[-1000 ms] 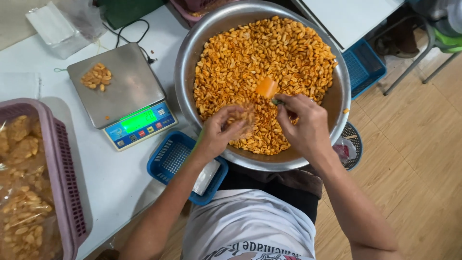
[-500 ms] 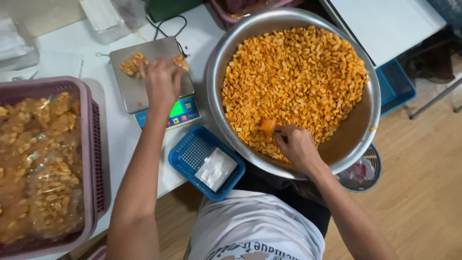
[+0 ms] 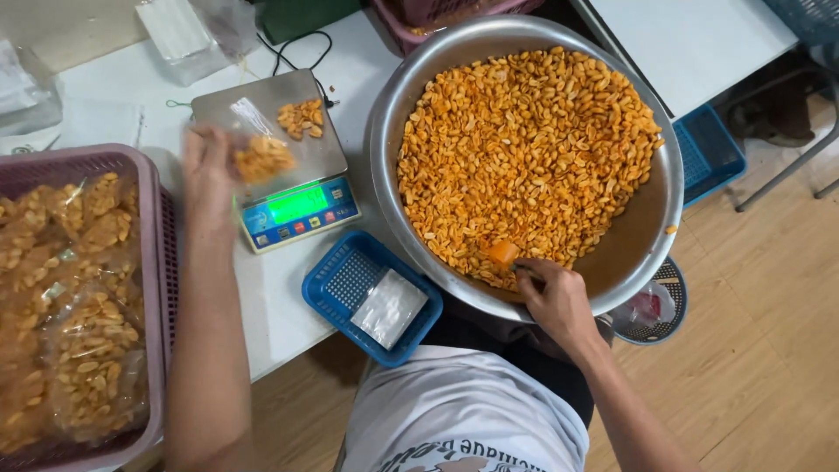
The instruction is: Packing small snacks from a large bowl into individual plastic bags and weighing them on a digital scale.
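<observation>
- Fingers of my right hand, lower centre of the frame, are curled tight round a small orange scoop dug into the near edge of the spiced peanuts.
- Left hand, at middle left, pinches a small clear plastic bag of peanuts; it is blurred, so I cannot tell how firm the grip is.
- Just below it: the silver digital scale with a green display, loose nuts on its pan.
- Wide round steel basin fills the upper centre; pink plastic basket of filled bags sits lower left.
- Risk, I judge: the open bag could tip and spill nuts over the white table.
</observation>
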